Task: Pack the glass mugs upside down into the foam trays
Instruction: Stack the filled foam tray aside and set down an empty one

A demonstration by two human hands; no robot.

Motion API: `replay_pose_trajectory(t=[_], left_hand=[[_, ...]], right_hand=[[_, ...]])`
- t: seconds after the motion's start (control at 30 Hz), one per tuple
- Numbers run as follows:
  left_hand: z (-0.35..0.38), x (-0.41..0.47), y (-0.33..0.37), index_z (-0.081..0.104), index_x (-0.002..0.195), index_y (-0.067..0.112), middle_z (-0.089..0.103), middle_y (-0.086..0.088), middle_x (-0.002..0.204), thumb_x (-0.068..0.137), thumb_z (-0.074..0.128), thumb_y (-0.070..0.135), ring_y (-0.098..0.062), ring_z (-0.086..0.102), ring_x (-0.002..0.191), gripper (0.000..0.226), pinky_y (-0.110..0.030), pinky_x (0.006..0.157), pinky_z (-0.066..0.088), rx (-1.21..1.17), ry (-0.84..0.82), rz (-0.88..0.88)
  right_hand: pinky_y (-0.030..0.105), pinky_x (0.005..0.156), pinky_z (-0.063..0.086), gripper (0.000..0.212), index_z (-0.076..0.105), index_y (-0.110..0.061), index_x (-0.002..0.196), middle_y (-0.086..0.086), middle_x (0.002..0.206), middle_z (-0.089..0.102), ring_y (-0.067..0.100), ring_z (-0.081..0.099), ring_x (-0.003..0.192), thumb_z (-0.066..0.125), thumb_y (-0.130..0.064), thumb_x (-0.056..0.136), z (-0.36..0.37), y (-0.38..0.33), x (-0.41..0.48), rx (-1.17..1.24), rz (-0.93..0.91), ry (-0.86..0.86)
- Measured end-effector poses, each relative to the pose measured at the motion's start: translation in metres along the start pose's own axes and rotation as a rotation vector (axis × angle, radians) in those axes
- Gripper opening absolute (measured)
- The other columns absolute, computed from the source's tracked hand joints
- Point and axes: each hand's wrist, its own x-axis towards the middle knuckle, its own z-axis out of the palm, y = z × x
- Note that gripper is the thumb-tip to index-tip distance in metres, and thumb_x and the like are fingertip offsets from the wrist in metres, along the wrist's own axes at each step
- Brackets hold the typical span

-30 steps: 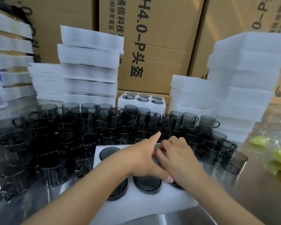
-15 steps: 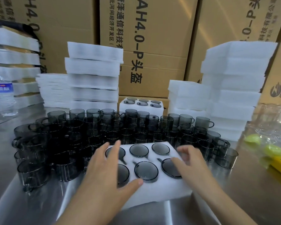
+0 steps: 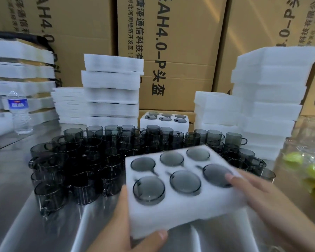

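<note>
A white foam tray [image 3: 182,213] holding several smoky glass mugs upside down, such as one mug base [image 3: 149,190], is lifted off the steel table and tilted. My left hand [image 3: 124,231] grips its near left corner, thumb on the front edge. My right hand [image 3: 258,195] holds its right side, thumb lying on the top by a mug base. Behind it stands a crowd of loose dark glass mugs [image 3: 84,160] upright on the table. Another filled foam tray [image 3: 164,120] sits at the back.
Stacks of white foam trays rise at back left [image 3: 113,91] and at right [image 3: 269,106]. Cardboard boxes [image 3: 171,42] wall off the rear. A water bottle [image 3: 19,113] stands at far left. Yellow objects in clear plastic [image 3: 309,166] lie at right.
Both hands left the mug bases, took hold of the tray's sides and raised it off the table toward me and to the right.
</note>
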Motion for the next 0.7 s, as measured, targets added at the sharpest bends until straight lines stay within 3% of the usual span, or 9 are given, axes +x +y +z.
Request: replay_pose_trajectory(t=[0.07, 0.17, 0.27, 0.3, 0.4, 0.5, 0.6, 0.7], left_hand=[[-0.006, 0.021, 0.023, 0.028, 0.132, 0.061, 0.051, 0.031, 0.133, 0.06, 0.076, 0.037, 0.006, 0.049, 0.123, 0.09, -0.024, 0.103, 0.041, 0.07, -0.028, 0.116], [-0.026, 0.083, 0.059, 0.037, 0.127, 0.047, 0.06, 0.025, 0.117, 0.065, 0.075, 0.019, 0.017, 0.054, 0.104, 0.078, -0.006, 0.084, 0.045, 0.265, 0.049, 0.194], [-0.047, 0.161, 0.072, 0.03, 0.137, 0.033, 0.055, 0.009, 0.119, 0.069, 0.078, 0.01, -0.01, 0.057, 0.102, 0.086, -0.032, 0.086, 0.052, 0.501, 0.116, 0.159], [-0.053, 0.184, 0.07, 0.024, 0.141, 0.03, 0.053, 0.006, 0.119, 0.071, 0.078, 0.012, -0.014, 0.056, 0.098, 0.09, -0.033, 0.081, 0.053, 0.571, 0.133, 0.134], [-0.068, 0.244, 0.059, 0.014, 0.147, 0.031, 0.049, 0.003, 0.11, 0.074, 0.079, 0.016, -0.013, 0.053, 0.084, 0.098, -0.022, 0.06, 0.045, 0.721, 0.128, 0.105], [-0.083, 0.287, 0.048, 0.025, 0.141, 0.028, 0.052, 0.001, 0.104, 0.072, 0.082, 0.024, -0.009, 0.05, 0.075, 0.089, -0.023, 0.056, 0.038, 0.899, 0.095, 0.085], [-0.087, 0.317, 0.037, 0.036, 0.131, 0.022, 0.059, -0.007, 0.108, 0.075, 0.08, 0.021, -0.015, 0.053, 0.077, 0.072, -0.029, 0.06, 0.043, 1.032, 0.091, 0.099], [-0.075, 0.342, 0.024, 0.039, 0.131, 0.016, 0.055, -0.017, 0.113, 0.08, 0.071, 0.013, -0.028, 0.049, 0.086, 0.061, -0.035, 0.066, 0.039, 1.227, 0.197, 0.106]], right_hand=[[0.015, 0.068, 0.051, 0.023, 0.073, -0.045, 0.092, -0.018, 0.092, 0.073, -0.006, 0.067, 0.083, 0.06, -0.04, 0.074, -0.013, -0.022, 0.012, 0.094, -0.062, 0.03], [0.025, 0.077, 0.045, 0.03, 0.071, -0.038, 0.103, -0.017, 0.099, 0.073, -0.002, 0.068, 0.088, 0.067, -0.043, 0.074, -0.024, -0.05, 0.049, 0.034, -0.108, 0.003], [0.028, 0.091, 0.042, 0.087, 0.04, -0.049, 0.134, -0.022, 0.127, 0.052, 0.003, 0.056, 0.108, 0.086, -0.041, 0.061, -0.022, -0.056, 0.1, -0.226, -0.169, 0.019], [0.028, 0.092, 0.041, 0.097, 0.029, -0.051, 0.137, -0.021, 0.13, 0.044, 0.005, 0.05, 0.112, 0.087, -0.039, 0.06, -0.018, -0.054, 0.116, -0.319, -0.183, 0.045], [0.015, 0.072, 0.039, 0.069, 0.04, -0.048, 0.121, -0.017, 0.119, 0.045, 0.01, 0.05, 0.102, 0.082, -0.036, 0.068, -0.006, -0.04, 0.167, -0.505, -0.251, 0.13], [0.016, 0.052, 0.035, 0.053, 0.042, -0.039, 0.11, -0.01, 0.097, 0.053, 0.006, 0.052, 0.07, 0.079, -0.037, 0.073, 0.003, -0.021, 0.214, -0.519, -0.182, 0.147], [0.018, 0.052, 0.034, 0.05, 0.046, -0.031, 0.108, -0.008, 0.089, 0.053, 0.005, 0.05, 0.068, 0.08, -0.035, 0.072, 0.01, -0.008, 0.252, -0.51, -0.202, 0.168], [0.028, 0.063, 0.036, 0.051, 0.049, -0.022, 0.109, -0.004, 0.089, 0.05, 0.02, 0.05, 0.086, 0.081, -0.031, 0.071, 0.018, -0.004, 0.288, -0.551, -0.218, 0.232]])
